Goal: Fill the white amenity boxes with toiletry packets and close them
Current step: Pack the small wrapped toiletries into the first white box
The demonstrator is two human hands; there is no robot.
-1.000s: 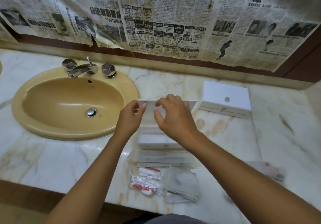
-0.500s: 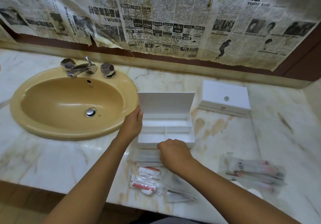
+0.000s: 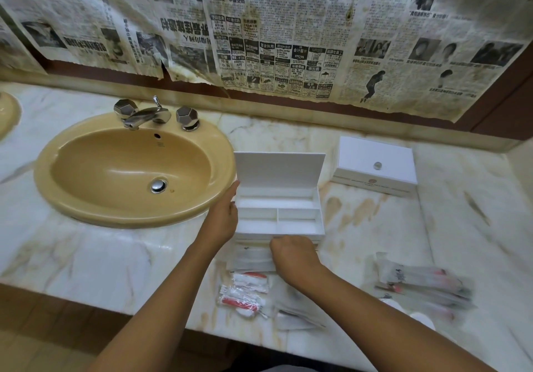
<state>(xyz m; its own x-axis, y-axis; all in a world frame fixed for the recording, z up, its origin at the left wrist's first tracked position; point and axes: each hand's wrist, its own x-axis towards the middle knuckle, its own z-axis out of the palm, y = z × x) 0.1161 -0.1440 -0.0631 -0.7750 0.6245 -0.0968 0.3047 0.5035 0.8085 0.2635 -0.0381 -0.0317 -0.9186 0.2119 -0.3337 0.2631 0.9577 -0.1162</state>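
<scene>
An open white amenity box [image 3: 300, 198] stands mid-counter with its lid upright; its three compartments hold nothing. My left hand [image 3: 223, 218] lies with fairly straight fingers against the box's left wall. My right hand [image 3: 294, 256] is just in front of the box, fingers curled down onto a stack of long clear packets [image 3: 251, 257]; the fingertips are hidden. Small red-and-white packets [image 3: 245, 292] lie nearer the counter's front edge. A second white box [image 3: 375, 164], closed, sits at the back right.
A yellow sink [image 3: 86, 207] with a chrome tap [image 3: 145, 116] fills the counter's left side. More clear packets [image 3: 424, 282] lie in a pile at the right. Newspaper [image 3: 288, 40] covers the wall behind. The marble counter [image 3: 86, 256] ends close to me.
Both hands lifted the box's lid open. The right hand then dropped to the clear packets in front; the left moved to the box's left wall. Both have stayed there since.
</scene>
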